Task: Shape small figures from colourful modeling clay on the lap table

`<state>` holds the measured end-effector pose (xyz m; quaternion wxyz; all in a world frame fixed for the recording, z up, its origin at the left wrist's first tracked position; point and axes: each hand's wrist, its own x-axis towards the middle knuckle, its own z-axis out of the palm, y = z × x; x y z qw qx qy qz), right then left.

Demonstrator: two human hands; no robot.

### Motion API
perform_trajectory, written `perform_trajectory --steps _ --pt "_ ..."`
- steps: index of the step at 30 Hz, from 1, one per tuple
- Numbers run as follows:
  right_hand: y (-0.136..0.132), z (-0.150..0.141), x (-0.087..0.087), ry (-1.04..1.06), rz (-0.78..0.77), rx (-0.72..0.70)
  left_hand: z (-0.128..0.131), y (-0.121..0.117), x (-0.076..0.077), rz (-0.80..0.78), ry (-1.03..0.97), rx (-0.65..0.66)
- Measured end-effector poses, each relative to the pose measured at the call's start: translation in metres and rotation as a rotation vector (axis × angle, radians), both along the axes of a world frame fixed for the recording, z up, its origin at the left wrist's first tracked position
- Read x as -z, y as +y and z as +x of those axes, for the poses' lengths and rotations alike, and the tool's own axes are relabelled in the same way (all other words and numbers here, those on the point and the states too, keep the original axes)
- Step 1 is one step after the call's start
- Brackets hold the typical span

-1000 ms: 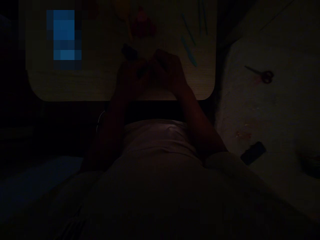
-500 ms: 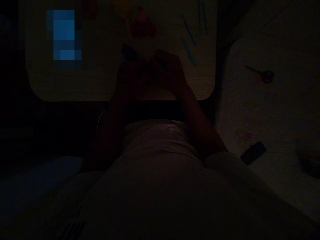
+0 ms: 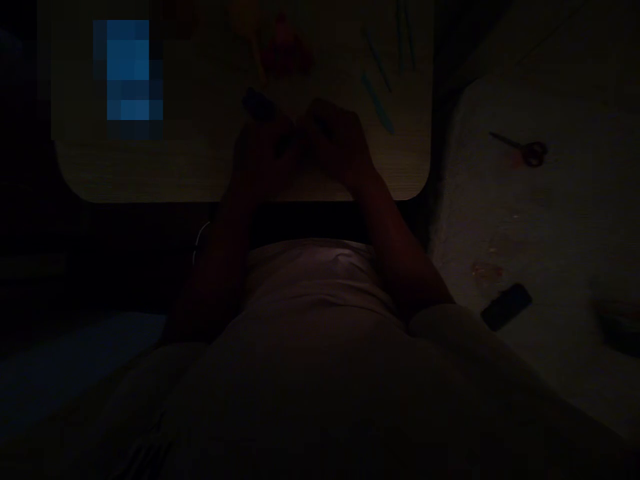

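Note:
The view is very dark. My left hand (image 3: pixel 263 153) and my right hand (image 3: pixel 335 140) meet above the near part of a wooden table (image 3: pixel 150 167). Both have their fingers curled in toward each other. Whatever lies between the fingertips is too dark to make out. A dark bluish lump (image 3: pixel 259 103) lies just beyond my left hand. Farther back sits a red object (image 3: pixel 287 53), with a yellow-orange piece (image 3: pixel 245 23) to its left. To the right of my right hand lies a flat turquoise knife-like tool (image 3: pixel 377 103).
Several thin turquoise sticks (image 3: pixel 377 60) lie at the table's back right. On a pale surface to the right are scissors (image 3: pixel 527 150) and a dark rectangular object (image 3: pixel 507 307). A pixelated blue patch (image 3: pixel 127 60) covers part of the upper left.
The picture is a little darker over the table. Both hands stay in nearly the same place, with only slight finger movement that is hard to make out.

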<state>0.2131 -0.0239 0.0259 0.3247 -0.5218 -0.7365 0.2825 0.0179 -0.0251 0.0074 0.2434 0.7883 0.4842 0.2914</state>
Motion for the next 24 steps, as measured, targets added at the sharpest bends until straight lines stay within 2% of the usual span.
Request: perform_trajectory --steps 9,15,19,24 --pt "-0.0025 0.0011 -0.003 0.002 -0.032 -0.013 -0.0029 0.0013 0.0046 -0.017 0.013 0.014" --pt "-0.0008 -0.0005 -0.0022 -0.026 -0.028 -0.01 -0.0011 -0.0003 0.0017 -0.058 -0.018 0.0" --pt "-0.0022 -0.001 -0.0035 -0.008 0.009 -0.008 -0.0011 0.0003 0.0023 0.008 -0.013 -0.011" --pt "0.0009 -0.0013 0.0012 -0.015 0.026 -0.01 -0.0029 0.0024 0.0055 0.059 -0.028 0.044"
